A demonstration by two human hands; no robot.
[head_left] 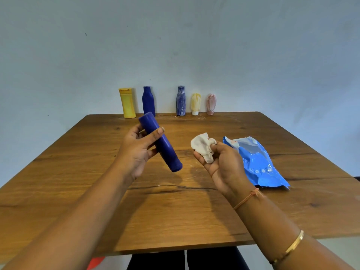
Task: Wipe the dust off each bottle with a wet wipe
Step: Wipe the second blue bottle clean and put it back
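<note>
My left hand (139,148) grips a dark blue bottle (165,149), tilted with its cap end low and to the right, above the wooden table (78,172). My right hand (220,158) holds a crumpled white wet wipe (201,146), a short gap to the right of the bottle and not touching it. Along the table's far edge stand a yellow bottle (127,103), a clean blue bottle (148,100), a dust-streaked blue bottle (181,101), a dusty yellow tube (195,104) and a dusty pink tube (211,104).
A blue wet-wipe packet (257,162) lies flat on the table just right of my right hand. The bottles stand against a pale wall. White dust smears mark the wood near the bottle row and under my hands. The table's near edge sits above my lap.
</note>
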